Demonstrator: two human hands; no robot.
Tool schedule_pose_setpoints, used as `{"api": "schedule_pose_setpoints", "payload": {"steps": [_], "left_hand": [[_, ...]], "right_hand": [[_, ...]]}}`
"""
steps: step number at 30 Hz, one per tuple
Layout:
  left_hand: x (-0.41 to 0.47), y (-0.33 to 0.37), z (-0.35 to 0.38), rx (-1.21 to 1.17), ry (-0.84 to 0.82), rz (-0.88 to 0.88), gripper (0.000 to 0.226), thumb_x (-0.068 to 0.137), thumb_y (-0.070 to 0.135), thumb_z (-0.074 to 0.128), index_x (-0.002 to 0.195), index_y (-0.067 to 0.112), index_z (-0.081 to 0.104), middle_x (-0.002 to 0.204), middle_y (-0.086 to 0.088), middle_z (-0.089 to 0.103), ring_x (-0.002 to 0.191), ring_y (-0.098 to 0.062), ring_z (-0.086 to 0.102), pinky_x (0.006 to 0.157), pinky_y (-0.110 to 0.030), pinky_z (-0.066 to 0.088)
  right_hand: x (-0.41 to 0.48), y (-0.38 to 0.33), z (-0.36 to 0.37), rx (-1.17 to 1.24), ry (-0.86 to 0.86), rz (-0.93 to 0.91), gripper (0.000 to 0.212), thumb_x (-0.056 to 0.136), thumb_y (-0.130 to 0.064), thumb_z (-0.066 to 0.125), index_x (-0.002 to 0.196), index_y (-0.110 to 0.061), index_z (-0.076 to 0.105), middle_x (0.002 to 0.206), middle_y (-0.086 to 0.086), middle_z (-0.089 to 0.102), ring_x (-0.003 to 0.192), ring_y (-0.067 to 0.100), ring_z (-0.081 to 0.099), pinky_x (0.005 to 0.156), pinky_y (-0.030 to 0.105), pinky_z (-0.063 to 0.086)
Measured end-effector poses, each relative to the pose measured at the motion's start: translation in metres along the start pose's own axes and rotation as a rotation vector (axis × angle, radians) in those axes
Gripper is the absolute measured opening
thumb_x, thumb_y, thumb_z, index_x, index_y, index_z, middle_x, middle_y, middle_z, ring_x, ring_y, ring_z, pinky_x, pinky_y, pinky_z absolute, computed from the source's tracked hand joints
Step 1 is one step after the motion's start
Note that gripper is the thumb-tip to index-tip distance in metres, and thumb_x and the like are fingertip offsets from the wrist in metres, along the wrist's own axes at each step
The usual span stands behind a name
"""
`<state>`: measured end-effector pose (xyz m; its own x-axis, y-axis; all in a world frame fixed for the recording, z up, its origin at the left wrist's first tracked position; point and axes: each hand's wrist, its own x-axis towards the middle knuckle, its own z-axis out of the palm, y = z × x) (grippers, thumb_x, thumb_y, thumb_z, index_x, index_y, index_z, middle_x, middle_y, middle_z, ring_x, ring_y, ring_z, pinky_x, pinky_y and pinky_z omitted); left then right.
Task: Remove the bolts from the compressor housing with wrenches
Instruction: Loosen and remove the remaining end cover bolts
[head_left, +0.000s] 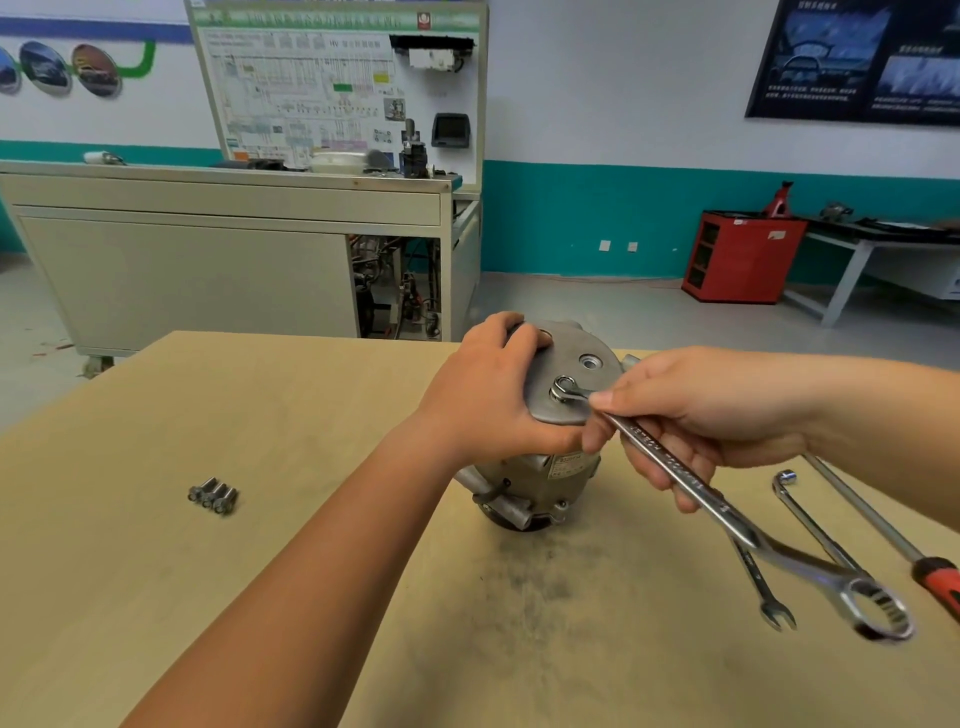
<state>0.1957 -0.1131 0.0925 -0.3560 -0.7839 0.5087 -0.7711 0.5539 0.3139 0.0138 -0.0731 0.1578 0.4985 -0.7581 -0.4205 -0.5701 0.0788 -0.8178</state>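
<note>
Right-hand grip (691, 421) around wrench (675, 467)

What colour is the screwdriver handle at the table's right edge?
Red and black, on the screwdriver handle in the head view.

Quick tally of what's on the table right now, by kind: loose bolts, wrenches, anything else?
Loose bolts: 3
Wrenches: 3, one in the right hand on the compressor, a small one and an L-shaped one on the table
Screwdriver: 1
Compressor: 1
Total: 8
</note>
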Motion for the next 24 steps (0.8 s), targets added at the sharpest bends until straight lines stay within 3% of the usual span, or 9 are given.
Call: {"api": "schedule_pose_setpoints", "payload": {"steps": [3,6,9,12,14,17,21,24], "left_hand": [[0.000,-0.001,0.000,0.009,-0.007,-0.003,0.092,0.056,0.067,0.066,0.131,0.016,0.047,0.134,-0.003,0.042,0.120,-0.018,0.040,0.089,-0.020,0.030],[0.000,-0.003,0.000,0.008,-0.018,-0.005,0.087,0.062,0.059,0.077,0.132,0.016,0.046,0.137,-0.004,0.040,0.123,-0.020,0.039,0.091,-0.022,0.030],[0.000,-0.005,0.000,0.018,-0.025,-0.001,0.086,0.064,0.057,0.078,0.133,0.017,0.045,0.139,-0.004,0.039,0.125,-0.020,0.037,0.092,-0.023,0.030],[0.001,-0.004,-0.001,0.022,-0.037,0.005,0.085,0.064,0.057,0.077,0.133,0.018,0.045,0.139,-0.004,0.038,0.125,-0.020,0.036,0.091,-0.022,0.029],[0.002,-0.004,-0.001,0.027,-0.041,0.005,0.086,0.065,0.057,0.077,0.133,0.018,0.045,0.140,-0.004,0.037,0.126,-0.020,0.035,0.091,-0.022,0.028],[0.001,-0.004,-0.002,0.028,-0.049,0.000,0.086,0.065,0.057,0.077,0.134,0.018,0.044,0.142,-0.003,0.036,0.128,-0.020,0.034,0.091,-0.022,0.027],[0.000,-0.004,-0.002,0.018,-0.051,-0.016,0.087,0.064,0.057,0.077,0.135,0.018,0.043,0.143,-0.003,0.035,0.129,-0.019,0.033,0.096,-0.024,0.030],[0.000,-0.004,-0.002,0.008,-0.040,-0.026,0.087,0.064,0.056,0.078,0.134,0.018,0.044,0.142,-0.003,0.036,0.128,-0.020,0.035,0.100,-0.029,0.033]], "right_hand": [[-0.001,-0.002,-0.009,-0.167,-0.040,0.062,0.041,0.094,-0.040,0.038,0.088,-0.010,0.064,0.050,0.008,0.060,0.040,0.019,0.060,0.039,0.020,0.048],[-0.004,-0.013,-0.022,-0.422,-0.046,0.134,0.047,0.077,-0.055,0.045,0.083,-0.014,0.067,0.053,0.005,0.060,0.045,0.019,0.061,0.046,0.022,0.050],[-0.002,-0.022,-0.039,-0.713,0.156,0.090,0.057,0.061,-0.068,0.049,0.080,-0.017,0.067,0.053,-0.003,0.061,0.049,0.010,0.058,0.055,0.023,0.046],[0.008,-0.023,-0.048,-0.939,0.385,-0.074,0.062,0.053,-0.076,0.038,0.083,-0.028,0.065,0.074,-0.008,0.064,0.070,0.009,0.057,0.061,0.026,0.044],[0.012,-0.017,-0.053,-0.964,0.392,-0.140,0.048,0.063,-0.071,0.038,0.086,-0.035,0.061,0.083,-0.010,0.062,0.078,0.007,0.056,0.064,0.023,0.044],[0.005,-0.010,-0.064,-0.954,0.394,-0.162,0.013,0.087,-0.049,0.047,0.083,-0.043,0.057,0.079,-0.015,0.059,0.073,-0.003,0.054,0.060,0.016,0.037],[-0.011,-0.002,-0.065,-0.617,0.443,-0.201,0.019,0.092,-0.033,0.047,0.085,-0.025,0.063,0.068,-0.009,0.065,0.060,0.003,0.062,0.054,0.020,0.050],[-0.015,0.002,-0.043,-0.372,0.323,-0.143,0.022,0.095,-0.027,0.043,0.091,-0.011,0.057,0.075,-0.001,0.073,0.066,0.016,0.071,0.054,0.022,0.056]]}}
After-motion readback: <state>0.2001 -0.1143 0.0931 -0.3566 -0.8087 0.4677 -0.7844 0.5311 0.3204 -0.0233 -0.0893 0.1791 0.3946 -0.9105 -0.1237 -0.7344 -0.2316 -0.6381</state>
